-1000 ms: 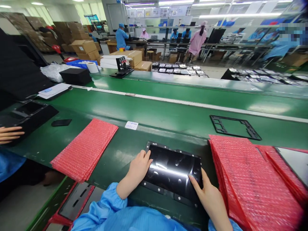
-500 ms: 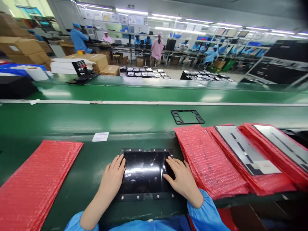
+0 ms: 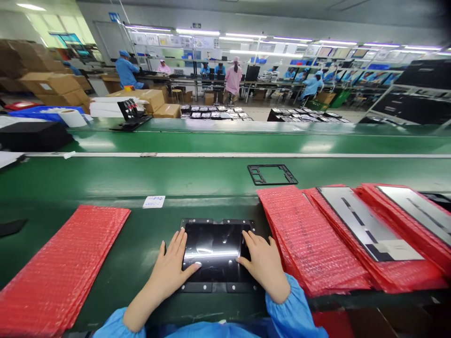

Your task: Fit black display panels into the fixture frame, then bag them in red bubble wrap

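A glossy black panel lies flat in a dark fixture with round metal studs along its far and near edges. My left hand rests on the panel's left edge, fingers extended and the thumb spread over the glossy surface. On the right side, my right hand lies with fingertips and thumb on the panel, its fingers apart. Neither hand is closed around anything.
Red bubble-wrap sleeves lie left; more red sleeves and a silver-backed panel lie right. Beyond are a black frame and a paper label. Several people work in the background.
My left thumb has spread out onto the panel's surface. My right hand has shifted slightly on the panel's right side. The camera view has moved a little, showing more at the left.
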Motion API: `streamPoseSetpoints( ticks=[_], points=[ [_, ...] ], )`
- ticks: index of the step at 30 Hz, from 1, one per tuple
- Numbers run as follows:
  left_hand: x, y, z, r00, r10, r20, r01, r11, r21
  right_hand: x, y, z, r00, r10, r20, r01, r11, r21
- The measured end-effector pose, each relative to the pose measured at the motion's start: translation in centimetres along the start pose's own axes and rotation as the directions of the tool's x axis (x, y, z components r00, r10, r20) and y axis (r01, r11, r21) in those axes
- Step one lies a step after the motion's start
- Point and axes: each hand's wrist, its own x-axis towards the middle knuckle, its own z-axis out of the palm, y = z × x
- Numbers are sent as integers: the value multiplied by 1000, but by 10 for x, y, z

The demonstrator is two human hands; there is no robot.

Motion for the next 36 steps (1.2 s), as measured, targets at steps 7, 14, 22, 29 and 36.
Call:
streamPoseSetpoints(
  ticks=[7, 14, 22, 29, 36],
  points=[
    [-3, 15, 13, 977, -130, -172, 113, 988, -106, 46, -52, 28, 954, -219, -207, 254, 954, 157],
    [2, 16, -1, 942, -310, -127, 137, 702, -699, 51, -51, 16, 910, -191, -368, 278, 940, 198],
    [-3, 41, -50, 890, -396, 225, 163, -185, -969, 19, -30, -11, 765, -70, -641, 321, 903, 284],
    [6, 9, -56, 827, -413, 382, 59, -612, -789, -36, 6, -15, 907, 271, -324, 42, 706, 707],
    [13, 8, -49, 828, -360, 430, 59, -706, -705, -58, 3, -27, 989, 87, 116, -142, 400, 905]
  ],
)
